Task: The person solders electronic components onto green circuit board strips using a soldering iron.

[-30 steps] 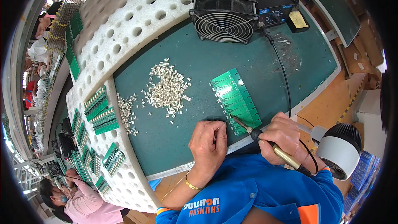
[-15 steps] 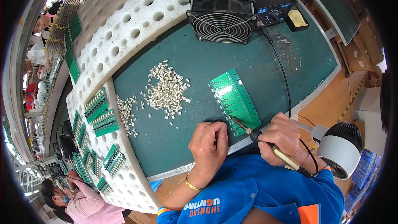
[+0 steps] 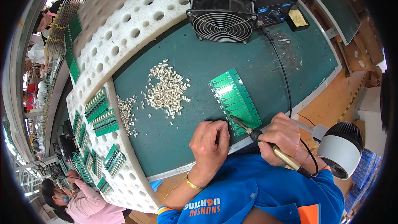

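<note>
the right hand's [image 3: 282,135] fingers are wrapped round a soldering iron [image 3: 286,157], its tip held at the near end of a green circuit board [image 3: 235,97] on the table [image 3: 174,145]. the left hand's [image 3: 208,143] fingers are bunched nearly closed beside it; what is pinched there is hidden. pale connectors [image 3: 166,91] are heaped leftward; populated boards [image 3: 105,123] are borne on white foam [image 3: 135,185].

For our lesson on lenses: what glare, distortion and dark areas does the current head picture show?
Head view: whitish glare on the far half of the board; edges of the table look bowed; the picture's corners are black; neither left hand nor right hand shows clear motion blur.
</note>
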Available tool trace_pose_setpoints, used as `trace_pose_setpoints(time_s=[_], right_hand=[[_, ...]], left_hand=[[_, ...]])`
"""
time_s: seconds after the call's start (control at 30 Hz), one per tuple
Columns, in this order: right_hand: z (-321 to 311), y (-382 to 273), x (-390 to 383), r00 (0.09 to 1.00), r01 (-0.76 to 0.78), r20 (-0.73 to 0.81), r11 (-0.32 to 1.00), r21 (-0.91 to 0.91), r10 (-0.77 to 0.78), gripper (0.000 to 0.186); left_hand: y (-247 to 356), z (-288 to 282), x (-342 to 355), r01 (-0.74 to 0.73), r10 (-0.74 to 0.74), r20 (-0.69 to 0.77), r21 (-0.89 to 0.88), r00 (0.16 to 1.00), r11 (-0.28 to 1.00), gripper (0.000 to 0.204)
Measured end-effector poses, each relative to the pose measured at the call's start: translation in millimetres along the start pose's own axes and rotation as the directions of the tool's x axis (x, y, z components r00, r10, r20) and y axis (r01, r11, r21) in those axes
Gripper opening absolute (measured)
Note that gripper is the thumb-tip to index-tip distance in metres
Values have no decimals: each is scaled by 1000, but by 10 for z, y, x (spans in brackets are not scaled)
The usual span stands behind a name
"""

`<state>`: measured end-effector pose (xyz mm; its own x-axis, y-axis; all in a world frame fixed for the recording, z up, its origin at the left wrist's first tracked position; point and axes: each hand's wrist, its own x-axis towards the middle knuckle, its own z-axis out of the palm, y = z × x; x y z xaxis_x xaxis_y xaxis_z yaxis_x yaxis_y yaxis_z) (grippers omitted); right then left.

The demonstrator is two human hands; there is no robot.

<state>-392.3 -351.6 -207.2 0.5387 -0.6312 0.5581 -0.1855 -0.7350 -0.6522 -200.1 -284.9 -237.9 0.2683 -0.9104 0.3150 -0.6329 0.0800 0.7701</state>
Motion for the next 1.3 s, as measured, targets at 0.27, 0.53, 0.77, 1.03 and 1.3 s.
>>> trace_pose_setpoints(time_s=[0.27, 0.53, 0.77, 1.03, 1.3], right_hand=[[-8, -4, -3, 1000, -7, 1, 1000, 6, 7, 25], [9, 7, 1, 1000, -1, -15, 1000, -2, 1, 25], [2, 6, 2, 1000, -2, -3, 1000, -1, 2, 27], [-8, -10, -10, 1000, 0, 0, 1000, 9, 0, 26], [-31, -36, -22, 1000, -6, 28, 1000, -2, 6, 26]], left_hand=[[7, -11, -12, 11, -11, 13, -3, 1000, 1000, 10], [12, 18, 7, 28, -28, 1, -3, 1000, 1000, 10], [1, 27, 12, 15, -15, -8, -8, 1000, 1000, 10], [-3, 11, 0, 11, -11, 18, -7, 1000, 1000, 10], [5, 12, -15, 11, -11, 29, -5, 1000, 1000, 10]])
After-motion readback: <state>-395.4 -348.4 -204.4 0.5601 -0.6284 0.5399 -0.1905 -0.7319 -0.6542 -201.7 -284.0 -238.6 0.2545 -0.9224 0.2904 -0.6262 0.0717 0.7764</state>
